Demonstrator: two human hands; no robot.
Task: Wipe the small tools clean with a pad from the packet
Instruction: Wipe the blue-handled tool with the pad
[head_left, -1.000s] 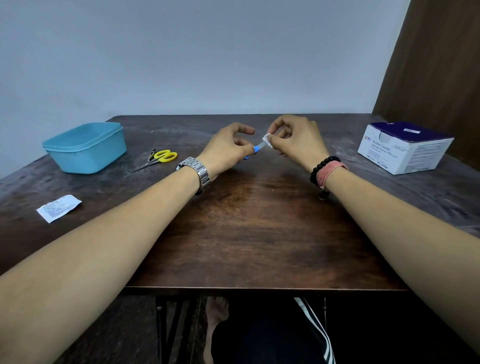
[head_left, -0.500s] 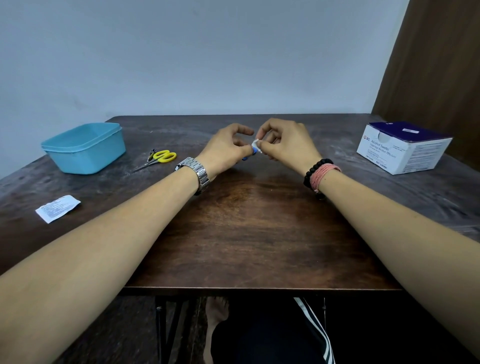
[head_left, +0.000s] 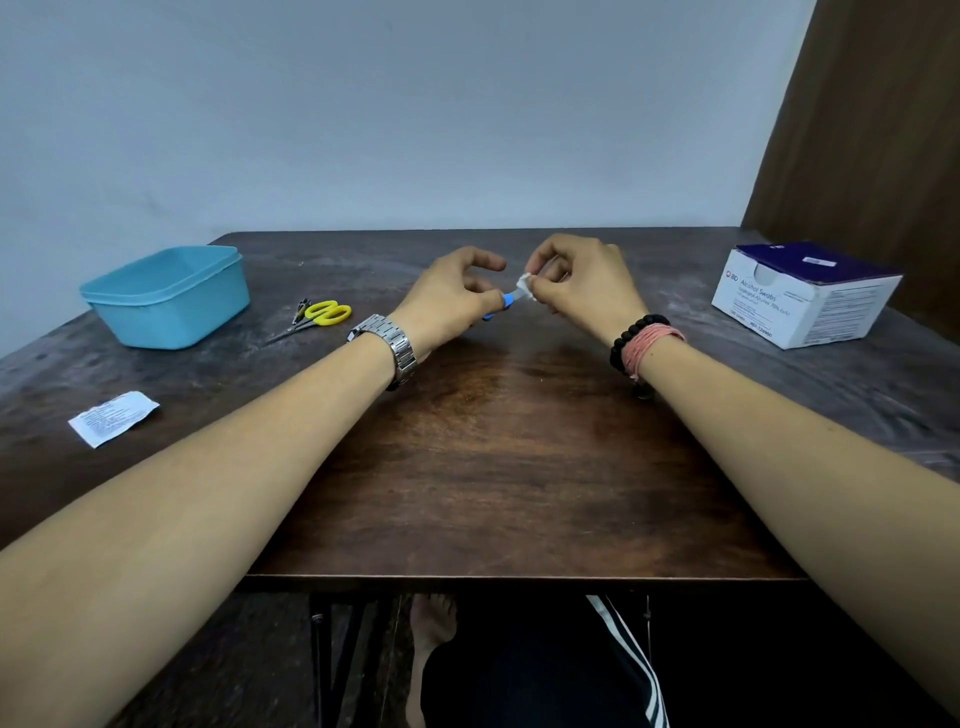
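A: What's moved?
B: The right hand (head_left: 582, 283), pinching the white folded pad (head_left: 524, 285), has slid out along the metal tip.
A: Why?
B: The left hand (head_left: 449, 301) grips the small blue-handled tool (head_left: 500, 303) (steadying it, I'd judge).

Pad (head_left: 525, 285) farther along blue tool (head_left: 505, 300)

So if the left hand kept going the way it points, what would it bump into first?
Most likely the white pad pinched by the right hand. The left hand aims its blue-handled tool straight at it, and the tool's tip already seems to touch it.
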